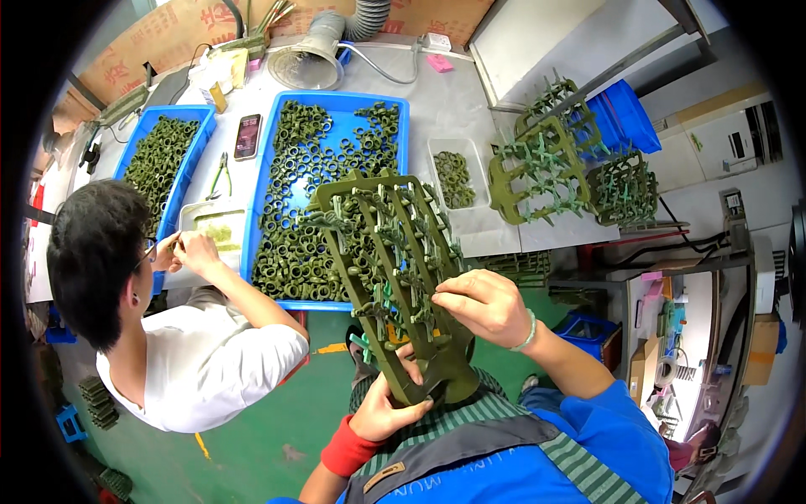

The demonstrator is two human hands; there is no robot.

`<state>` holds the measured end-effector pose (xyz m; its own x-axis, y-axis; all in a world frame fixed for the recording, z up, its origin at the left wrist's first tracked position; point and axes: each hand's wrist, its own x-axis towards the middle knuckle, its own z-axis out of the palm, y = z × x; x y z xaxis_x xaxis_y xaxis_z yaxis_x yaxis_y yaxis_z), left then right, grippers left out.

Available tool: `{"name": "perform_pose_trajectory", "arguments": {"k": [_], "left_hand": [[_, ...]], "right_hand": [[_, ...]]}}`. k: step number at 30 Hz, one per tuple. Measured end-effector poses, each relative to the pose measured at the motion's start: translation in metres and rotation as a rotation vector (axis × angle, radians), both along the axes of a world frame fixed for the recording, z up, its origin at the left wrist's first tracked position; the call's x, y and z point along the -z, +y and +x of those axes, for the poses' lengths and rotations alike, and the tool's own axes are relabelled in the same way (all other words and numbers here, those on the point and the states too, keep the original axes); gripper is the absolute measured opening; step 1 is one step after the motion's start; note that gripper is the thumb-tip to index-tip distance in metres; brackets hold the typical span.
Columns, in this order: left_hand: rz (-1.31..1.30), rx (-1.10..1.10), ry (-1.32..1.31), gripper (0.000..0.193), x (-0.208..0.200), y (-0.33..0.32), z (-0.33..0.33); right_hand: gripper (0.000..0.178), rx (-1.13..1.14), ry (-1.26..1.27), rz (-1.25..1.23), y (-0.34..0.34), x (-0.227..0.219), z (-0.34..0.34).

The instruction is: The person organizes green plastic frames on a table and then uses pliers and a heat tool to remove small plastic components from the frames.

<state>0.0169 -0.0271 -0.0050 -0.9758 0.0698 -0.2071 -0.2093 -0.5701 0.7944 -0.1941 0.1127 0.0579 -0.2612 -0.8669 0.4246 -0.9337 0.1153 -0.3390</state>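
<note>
An olive-green frame-shaped rack stands tilted in front of me, its bars lined with small pale-green clips and small dark-green parts. My left hand, with a red wristband, is closed round the rack's near end. At the right edge of the rack, my right hand has thumb and fingers pinched together against the clips. What lies between those fingertips is hidden. Beyond the rack, a large blue tray holds many small olive-green ring-shaped parts.
Left of me a person in a white shirt works with both hands over a shallow white tray. Pliers, a phone and another blue tray lie nearby. More loaded racks and a clear tub stand right.
</note>
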Motion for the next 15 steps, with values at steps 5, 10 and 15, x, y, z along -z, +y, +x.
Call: {"name": "perform_pose_trajectory", "arguments": {"k": [5, 10, 15], "left_hand": [[0.040, 0.001, 0.025, 0.040, 0.001, -0.005, -0.007], [-0.002, -0.005, 0.003, 0.037, 0.005, -0.011, -0.006], [0.116, -0.046, -0.012, 0.036, 0.006, -0.012, -0.010]], "right_hand": [[0.025, 0.046, -0.057, -0.021, -0.003, 0.003, -0.002], [0.025, -0.008, -0.028, -0.010, -0.005, 0.004, -0.006], [0.025, -0.016, -0.048, -0.023, -0.008, 0.003, -0.005]]}}
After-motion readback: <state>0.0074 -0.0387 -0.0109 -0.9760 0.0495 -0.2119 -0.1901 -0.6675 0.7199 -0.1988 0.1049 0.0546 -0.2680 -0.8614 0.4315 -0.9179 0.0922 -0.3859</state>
